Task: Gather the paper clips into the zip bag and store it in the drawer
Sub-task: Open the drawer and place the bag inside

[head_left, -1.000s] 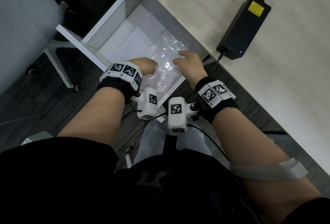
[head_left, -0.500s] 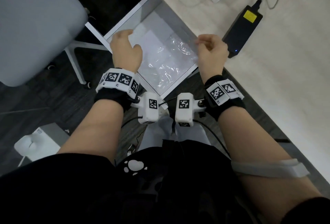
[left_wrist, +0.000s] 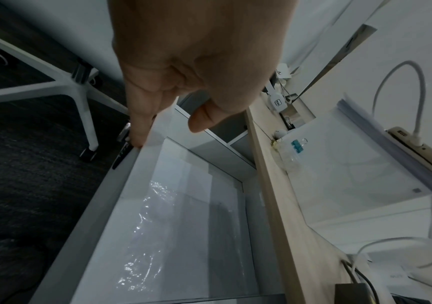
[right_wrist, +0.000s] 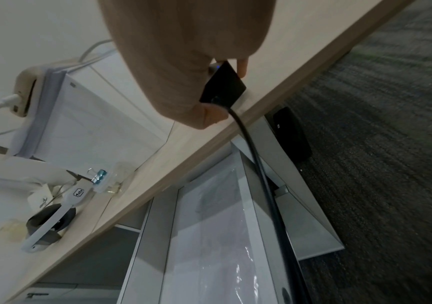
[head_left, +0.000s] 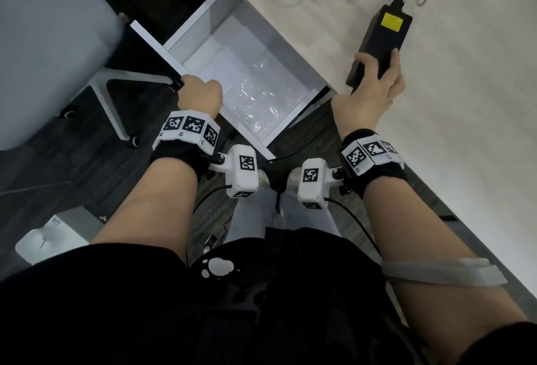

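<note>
The white drawer point(head_left: 157, 45) under the desk stands pulled out. The clear zip bag point(head_left: 258, 103) lies flat and crinkled on its floor, also seen in the left wrist view point(left_wrist: 147, 226) and the right wrist view point(right_wrist: 222, 267); I cannot make out clips inside it. My left hand point(head_left: 200, 95) sits on the drawer's front edge, fingers point(left_wrist: 138, 131) hooked down over its outer face, thumb free above the inside. My right hand point(head_left: 374, 88) is up on the desk and grips the near end of a black power adapter point(head_left: 386, 27).
The light wood desk point(head_left: 436, 146) runs along the right; the adapter's cable point(right_wrist: 261, 174) hangs over its edge beside the drawer. A blue binder clip point(left_wrist: 296, 145) and white papers point(left_wrist: 352, 164) lie on it. A grey office chair point(head_left: 43, 30) stands left, a white box point(head_left: 49, 236) on the floor.
Both hands have let go of the zip bag and left the drawer's inside. The left went to the drawer's front edge; the right rose to the desk and took hold of the adapter.
</note>
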Demonstrator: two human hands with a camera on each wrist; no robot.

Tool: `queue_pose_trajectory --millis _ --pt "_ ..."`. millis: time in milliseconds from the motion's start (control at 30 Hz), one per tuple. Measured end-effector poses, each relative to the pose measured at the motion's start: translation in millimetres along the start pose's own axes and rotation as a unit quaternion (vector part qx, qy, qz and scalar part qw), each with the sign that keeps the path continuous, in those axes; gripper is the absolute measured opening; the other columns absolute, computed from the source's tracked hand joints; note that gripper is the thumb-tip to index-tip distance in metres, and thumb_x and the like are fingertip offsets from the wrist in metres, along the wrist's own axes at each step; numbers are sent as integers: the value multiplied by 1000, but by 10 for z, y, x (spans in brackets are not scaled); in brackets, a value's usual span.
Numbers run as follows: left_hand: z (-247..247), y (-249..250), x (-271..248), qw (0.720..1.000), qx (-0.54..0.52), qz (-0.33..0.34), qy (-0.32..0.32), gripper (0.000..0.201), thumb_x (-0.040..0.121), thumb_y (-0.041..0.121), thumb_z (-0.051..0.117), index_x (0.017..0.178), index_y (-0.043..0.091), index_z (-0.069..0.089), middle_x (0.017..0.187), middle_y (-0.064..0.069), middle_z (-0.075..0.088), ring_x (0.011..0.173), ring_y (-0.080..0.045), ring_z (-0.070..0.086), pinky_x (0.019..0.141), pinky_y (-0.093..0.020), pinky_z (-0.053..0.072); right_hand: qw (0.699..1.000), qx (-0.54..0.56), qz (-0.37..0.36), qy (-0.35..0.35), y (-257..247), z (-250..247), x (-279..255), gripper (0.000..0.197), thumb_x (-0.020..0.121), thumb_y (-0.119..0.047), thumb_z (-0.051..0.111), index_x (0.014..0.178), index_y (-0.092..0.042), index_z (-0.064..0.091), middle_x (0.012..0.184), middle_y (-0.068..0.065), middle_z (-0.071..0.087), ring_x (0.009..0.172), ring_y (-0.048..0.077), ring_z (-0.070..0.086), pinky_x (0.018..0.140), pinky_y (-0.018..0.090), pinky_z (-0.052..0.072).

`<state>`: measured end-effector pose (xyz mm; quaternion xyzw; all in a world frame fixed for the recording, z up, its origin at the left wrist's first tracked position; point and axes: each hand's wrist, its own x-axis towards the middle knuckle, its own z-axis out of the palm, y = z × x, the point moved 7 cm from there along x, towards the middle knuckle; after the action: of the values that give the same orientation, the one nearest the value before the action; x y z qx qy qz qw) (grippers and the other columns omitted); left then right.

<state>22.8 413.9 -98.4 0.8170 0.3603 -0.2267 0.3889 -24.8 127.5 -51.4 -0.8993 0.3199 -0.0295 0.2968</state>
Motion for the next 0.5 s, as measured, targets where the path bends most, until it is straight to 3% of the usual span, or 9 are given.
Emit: queue_pose_trajectory --millis 100,167,233,300,400,500 --pt "142 148 81 997 -70 12 -41 58 68 20 44 121 -3 46 122 -20 55 108 -33 59 93 -44 52 1000 6 -12 10 24 -21 72 55 66 0 56 115 -25 55 152 7 20 133 30 22 103 40 33" --pt "301 221 178 992 -92 18 -87 40 73 14 44 108 -1 55 111 -18 62 101 -31 63 85 -42 56 999 17 -16 24 40 -42 122 48 67 -1 57 109 -25 58 149 6 24 128 30 27 98 34 34" --pt "427 374 126 981 -147 21 -125 17 80 1 43 83 6 59 89 -12 65 92 -27 65 74 -34 58 999 25 -26 39 51 -65 161 42 68 -2 59 103 -25 61 144 6 30 122 30 31 91 30 34" --pt "562 530 77 974 -165 26 -152 25 85 -3 42 72 14 55 78 -6 59 89 -24 62 66 -29 56 997 33 -36 52 64 -82 207 37 68 -4 59 98 -24 63 139 7 34 116 30 35 87 28 34" --pt "742 711 6 967 -165 45 -188 28 88 -5 41 74 16 53 80 -2 56 91 -20 59 78 -31 56 997 44 -44 49 74 -81 265 35 63 -5 59 93 -23 64 135 7 36 105 25 35 81 22 30" --pt "936 874 -47 954 -178 62 -233 29 88 -12 38 100 13 50 106 -4 54 99 -17 56 79 -29 55 997 64 -41 34 90 -76 336 35 61 -5 58 90 -23 65 133 6 35 102 22 32 80 17 28"
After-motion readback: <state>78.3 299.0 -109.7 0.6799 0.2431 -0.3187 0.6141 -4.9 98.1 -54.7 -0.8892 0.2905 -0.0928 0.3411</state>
